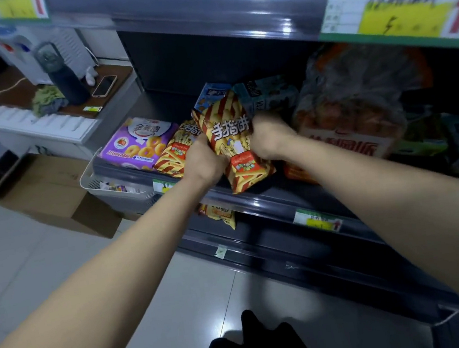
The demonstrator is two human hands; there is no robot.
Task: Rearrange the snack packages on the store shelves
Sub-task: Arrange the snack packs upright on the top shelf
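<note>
a dark metal shelf (255,199) runs through a dim shop, with pale tiled floor (180,297) below and a cluttered side table (22,93) off to the left. the left hand (206,159) and right hand (270,136) grip a red-striped snack bag (232,141) by its sides, fingers curled round the edges. it is roughly upright at the shelf's front lip, probably to seat it squarely beside the matching bag (174,154) and purple package (137,145), left of the bread bag (350,105).

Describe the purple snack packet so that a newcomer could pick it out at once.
Find the fullest dark shelf of the store rack. At its left end lies a purple packet, beside a flat-lying striped packet. It alone is purple, with golden rings pictured on its front.
</note>
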